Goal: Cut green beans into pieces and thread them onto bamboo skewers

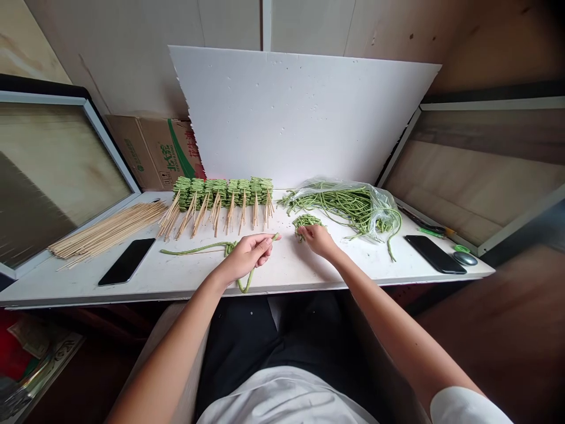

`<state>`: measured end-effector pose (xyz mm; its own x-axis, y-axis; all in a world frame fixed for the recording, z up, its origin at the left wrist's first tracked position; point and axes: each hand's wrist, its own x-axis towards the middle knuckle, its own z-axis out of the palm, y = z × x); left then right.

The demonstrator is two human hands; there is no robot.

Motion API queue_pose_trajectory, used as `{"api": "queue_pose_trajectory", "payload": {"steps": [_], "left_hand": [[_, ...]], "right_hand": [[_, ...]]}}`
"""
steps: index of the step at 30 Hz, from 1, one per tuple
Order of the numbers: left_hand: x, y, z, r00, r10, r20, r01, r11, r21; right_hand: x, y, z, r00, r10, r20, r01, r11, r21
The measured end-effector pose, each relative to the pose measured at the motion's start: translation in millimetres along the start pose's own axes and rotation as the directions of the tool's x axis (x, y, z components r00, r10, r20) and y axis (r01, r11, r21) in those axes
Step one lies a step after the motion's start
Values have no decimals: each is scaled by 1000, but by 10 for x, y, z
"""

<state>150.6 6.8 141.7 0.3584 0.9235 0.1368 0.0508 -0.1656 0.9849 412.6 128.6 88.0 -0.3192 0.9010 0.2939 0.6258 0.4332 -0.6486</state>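
My left hand (pixel 251 256) is closed on a long green bean (pixel 246 285). The bean's tip sticks out past the thumb and finger, and a loop of it hangs below the palm. More bean (pixel 194 252) trails left over the table from behind this hand. At the near edge of a small pile of cut bean pieces (pixel 308 220), my right hand (pixel 316 240) has its fingers pinched together. A bit of green shows at its fingertips, apparently a bean piece. Skewered bean bundles (pixel 223 191) stand in a row at the back left, their sticks pointing toward me.
Bare wooden skewers (pixel 110 229) lie at the left, near a black phone (pixel 127 261). A clear bag of long beans (pixel 357 206) sits back right. Another phone (pixel 435 254) and a rounded grey object (pixel 465 258) lie far right. A white board (pixel 304 118) and carton (pixel 154 150) stand behind.
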Motion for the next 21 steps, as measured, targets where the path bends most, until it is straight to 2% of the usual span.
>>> {"api": "queue_pose_trajectory", "payload": {"steps": [2, 4, 10, 14, 17, 21], "left_hand": [[2, 11, -4, 1000, -6, -3, 6, 1000, -6], [4, 25, -4, 1000, -14, -10, 14, 1000, -21], [-5, 35, 4, 1000, -25, -8, 25, 1000, -16], [-10, 22, 1, 1000, -26, -1, 26, 1000, -12], [-10, 28, 7, 999, -34, -4, 34, 999, -25], [-12, 31, 16, 999, -47, -4, 47, 998, -41]], "right_hand": [[7, 36, -39, 998, 47, -52, -45, 998, 32], [-15, 47, -79, 997, 59, -56, -55, 996, 66], [-95, 42, -62, 995, 32, 92, -40, 996, 77], [-86, 74, -9, 998, 65, -16, -64, 996, 59], [-62, 82, 17, 999, 29, -46, -24, 994, 104], [-38, 48, 71, 998, -54, 26, 53, 997, 54]]}}
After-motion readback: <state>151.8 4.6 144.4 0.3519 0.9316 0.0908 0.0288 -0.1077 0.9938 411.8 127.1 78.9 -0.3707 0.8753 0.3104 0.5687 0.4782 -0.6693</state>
